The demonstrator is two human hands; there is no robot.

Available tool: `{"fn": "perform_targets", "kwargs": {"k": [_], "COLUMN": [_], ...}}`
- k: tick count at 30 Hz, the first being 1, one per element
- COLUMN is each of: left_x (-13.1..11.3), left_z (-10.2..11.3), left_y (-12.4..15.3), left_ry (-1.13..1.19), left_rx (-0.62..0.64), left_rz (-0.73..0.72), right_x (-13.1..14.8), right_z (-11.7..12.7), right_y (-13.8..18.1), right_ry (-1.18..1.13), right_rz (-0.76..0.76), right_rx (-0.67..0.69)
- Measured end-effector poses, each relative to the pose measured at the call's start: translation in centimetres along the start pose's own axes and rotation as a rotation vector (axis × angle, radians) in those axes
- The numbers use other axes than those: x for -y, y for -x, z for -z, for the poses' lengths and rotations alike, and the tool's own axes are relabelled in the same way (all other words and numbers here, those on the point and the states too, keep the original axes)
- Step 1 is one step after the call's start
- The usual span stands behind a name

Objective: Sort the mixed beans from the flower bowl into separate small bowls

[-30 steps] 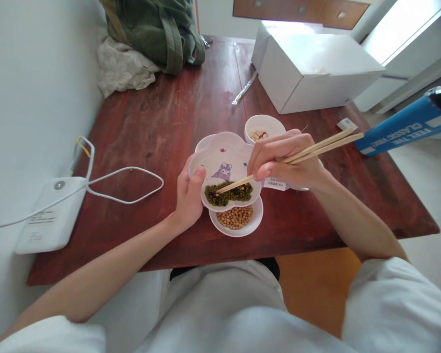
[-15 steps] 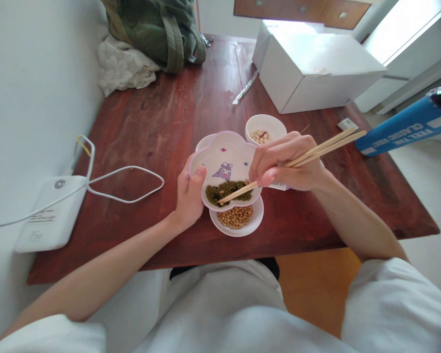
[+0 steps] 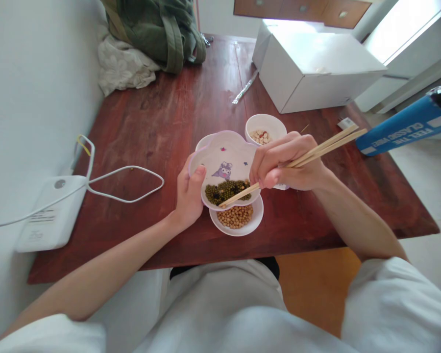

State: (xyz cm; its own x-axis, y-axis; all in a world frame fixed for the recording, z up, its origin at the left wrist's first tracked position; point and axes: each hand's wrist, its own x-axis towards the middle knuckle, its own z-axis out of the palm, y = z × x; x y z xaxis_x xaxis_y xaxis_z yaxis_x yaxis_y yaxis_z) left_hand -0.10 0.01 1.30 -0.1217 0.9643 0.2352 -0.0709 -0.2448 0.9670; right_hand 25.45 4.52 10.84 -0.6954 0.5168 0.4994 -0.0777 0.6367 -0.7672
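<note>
My left hand [image 3: 189, 196] grips the left rim of a flower-shaped white plate [image 3: 220, 157] with a cartoon print, holding it tilted towards me. Green beans [image 3: 226, 191] lie heaped at its near edge. My right hand [image 3: 286, 162] is closed on a pair of wooden chopsticks [image 3: 316, 149]; their tips rest in the green beans near the plate's lower lip. Directly under that lip stands a small white bowl [image 3: 259, 215] of yellow soybeans [image 3: 237, 216]. Behind the plate a second white bowl [image 3: 264, 125] holds pale nuts.
The red-brown wooden table [image 3: 161, 127] carries a white cardboard box [image 3: 312, 68] at the back right, a green bag [image 3: 158, 29] and white cloth at the back left, and a white device [image 3: 47, 215] with a looped cable on the left. A blue tube [image 3: 407, 122] juts in from the right.
The chopstick tips have slid down and towards me through the green beans, to the plate's near edge. My left hand and the plate have barely moved.
</note>
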Motion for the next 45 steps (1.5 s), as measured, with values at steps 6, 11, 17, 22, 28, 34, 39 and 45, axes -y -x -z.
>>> {"fn": "perform_targets", "kwargs": {"k": [6, 11, 17, 22, 28, 34, 39, 45], "left_x": [0.2, 0.1, -0.1, -0.3, -0.1, -0.2, -0.2, 0.0], "left_z": [0.2, 0.2, 0.1, 0.0, 0.1, 0.0, 0.0, 0.0], "left_y": [0.1, 0.0, 0.0, 0.0, 0.0, 0.0, 0.0, 0.0], "left_ry": [0.004, -0.007, 0.003, 0.01, -0.005, 0.004, 0.023, 0.018], "left_rx": [0.001, -0.006, -0.007, 0.01, 0.0, 0.001, 0.007, 0.005], "left_rz": [-0.02, -0.015, -0.006, -0.01, -0.027, -0.017, -0.007, -0.019], "right_x": [-0.1, 0.4, 0.8, 0.4, 0.1, -0.5, -0.6, -0.5], "right_z": [-0.1, 0.2, 0.4, 0.4, 0.0, -0.3, -0.4, -0.5], "right_y": [0.0, -0.1, -0.2, 0.1, 0.1, 0.0, 0.0, -0.1], "right_ry": [-0.109, -0.011, 0.116, 0.18, 0.17, 0.085, 0.04, 0.016], "right_rz": [0.101, 0.082, 0.046, 0.015, 0.034, 0.031, 0.021, 0.021], "right_rx": [-0.063, -0.137, -0.064, -0.056, -0.044, -0.073, -0.054, -0.087]}}
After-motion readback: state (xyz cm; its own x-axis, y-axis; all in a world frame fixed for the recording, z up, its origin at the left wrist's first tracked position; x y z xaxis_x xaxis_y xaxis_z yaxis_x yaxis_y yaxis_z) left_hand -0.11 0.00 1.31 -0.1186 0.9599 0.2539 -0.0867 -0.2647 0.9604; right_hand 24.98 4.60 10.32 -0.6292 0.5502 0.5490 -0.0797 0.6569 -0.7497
